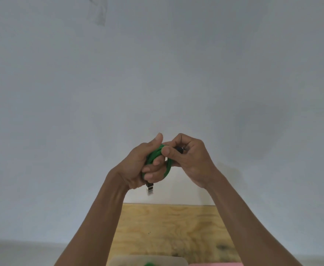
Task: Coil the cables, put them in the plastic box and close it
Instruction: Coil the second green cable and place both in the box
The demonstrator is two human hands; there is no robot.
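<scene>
Mid-frame, above the counter (169, 223): left hand (138, 166) closed on the green cable (155, 155) coil, USB plug (149, 187) dangling below. Right hand (188, 160) pinches the black end (180, 150). Risk: loosen the left grip while tucking and the loops spring apart.

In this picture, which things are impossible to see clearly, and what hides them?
- Green cable, head view: most of the coil is hidden by the left hand and right hand; its number of loops cannot be counted.
- Dark plug: the right fingers cover it, type unclear.
- Pale box-like object: blurred and cut off by the bottom edge, so open or closed is unknown.
- Pink object: cut off by the bottom edge, unidentifiable.
</scene>
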